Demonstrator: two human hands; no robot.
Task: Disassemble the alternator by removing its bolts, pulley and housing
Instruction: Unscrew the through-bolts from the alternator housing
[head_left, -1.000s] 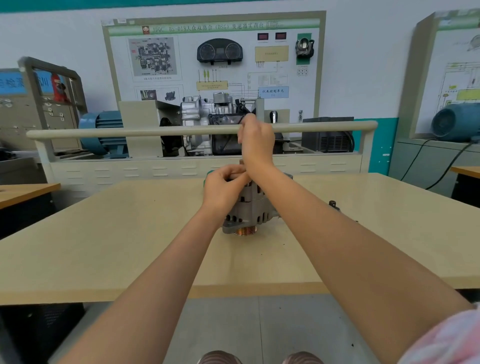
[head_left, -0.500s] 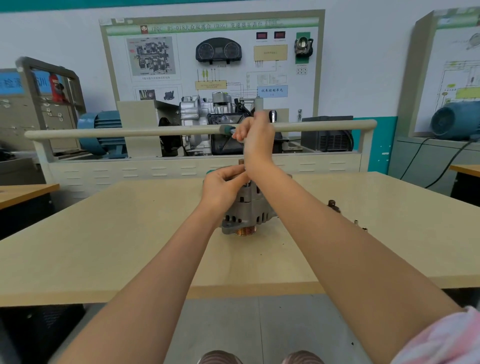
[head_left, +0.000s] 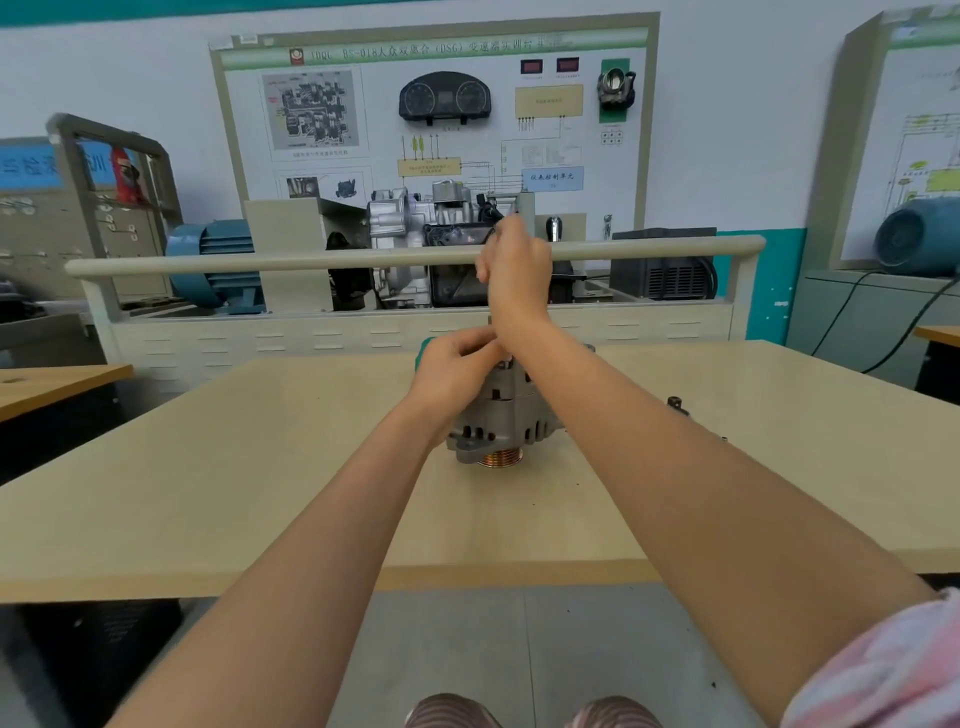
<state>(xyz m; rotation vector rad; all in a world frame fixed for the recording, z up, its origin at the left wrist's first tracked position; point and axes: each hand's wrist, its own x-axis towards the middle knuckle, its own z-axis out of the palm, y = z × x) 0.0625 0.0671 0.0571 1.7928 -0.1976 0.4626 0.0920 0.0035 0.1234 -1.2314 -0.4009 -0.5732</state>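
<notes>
Bolt removal looks to be the step in hand. The grey cast-metal alternator (head_left: 506, 410) stands on the pale wooden table (head_left: 208, 467), directly under both hands, with its copper-coloured grooved pulley (head_left: 500, 458) at the bottom, touching the tabletop. Its long axis, the shaft line, therefore runs upright, pulley end pointing down and rear end pointing up toward the hands.

The left hand (head_left: 457, 371) sits on the alternator's top left shoulder, fingers curled in against the housing as if to steady it; a bit of green shows just beyond its knuckles, too hidden to name. The right hand (head_left: 517, 270) is raised straight above the alternator, fingers closed into a loose fist around something slim. A thin metal shaft (head_left: 489, 327) shows just below the wrist, running down toward the top of the housing, so I judge it to be a driver or wrench held upright on a rear bolt; the handle itself is covered by the hand and I cannot tell its kind.

To the right of the right forearm, well apart from the alternator, small dark metal parts (head_left: 678, 405) lie on the table, possibly fasteners already taken out.

The next move likely calls for turning the tool about its upright line while the left hand resists the twist, so the body does not spin on its pulley. Housing halves appear joined, so much of the task seems left.
</notes>
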